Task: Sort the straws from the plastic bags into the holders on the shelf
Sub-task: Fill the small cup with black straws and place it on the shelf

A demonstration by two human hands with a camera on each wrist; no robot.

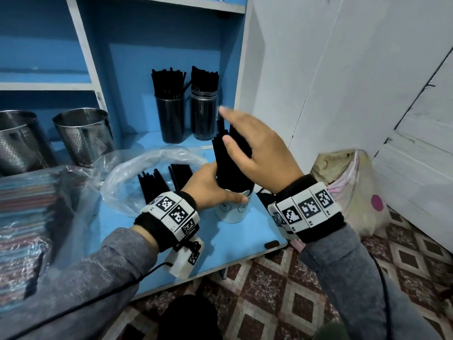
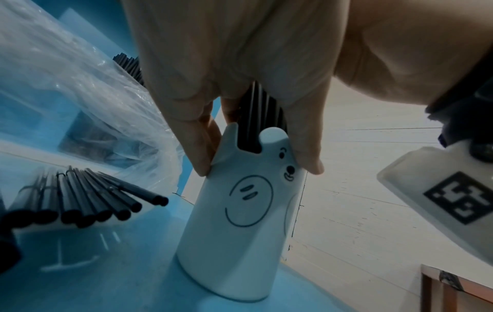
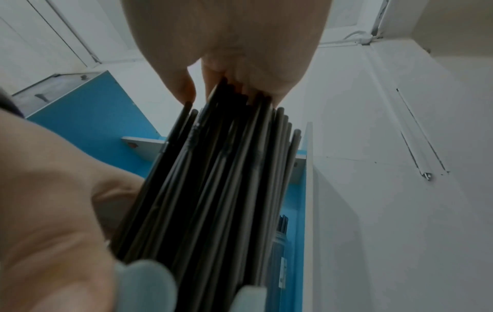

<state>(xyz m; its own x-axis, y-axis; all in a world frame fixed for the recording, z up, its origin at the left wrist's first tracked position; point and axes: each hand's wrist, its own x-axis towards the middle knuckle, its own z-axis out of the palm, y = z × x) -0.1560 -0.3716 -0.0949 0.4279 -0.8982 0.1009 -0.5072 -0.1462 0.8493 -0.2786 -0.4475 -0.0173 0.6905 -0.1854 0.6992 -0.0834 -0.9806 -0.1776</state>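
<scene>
A white bear-faced holder (image 1: 232, 212) (image 2: 240, 232) stands on the blue table (image 1: 220, 246), with a thick bundle of black straws (image 1: 225, 168) (image 3: 213, 179) upright in it. My left hand (image 1: 210, 190) (image 2: 258, 168) grips the holder at its rim, fingers on one side and thumb on the other. Over the straw tops lies my right hand (image 1: 235, 128) (image 3: 213, 84), fingers stretched out and thumb against the front of the bundle. More black straws (image 1: 157, 185) (image 2: 93, 198) lie loose in a clear plastic bag (image 1: 137, 173) just left of the holder.
Two jars full of black straws (image 1: 170, 116) (image 1: 204, 114) stand on the blue shelf behind. Two perforated steel holders (image 1: 84, 136) (image 1: 17, 143) sit at the left. A bag of coloured straws (image 1: 29, 204) covers the table's left end. A bulging bag (image 1: 355, 187) leans on the floor right.
</scene>
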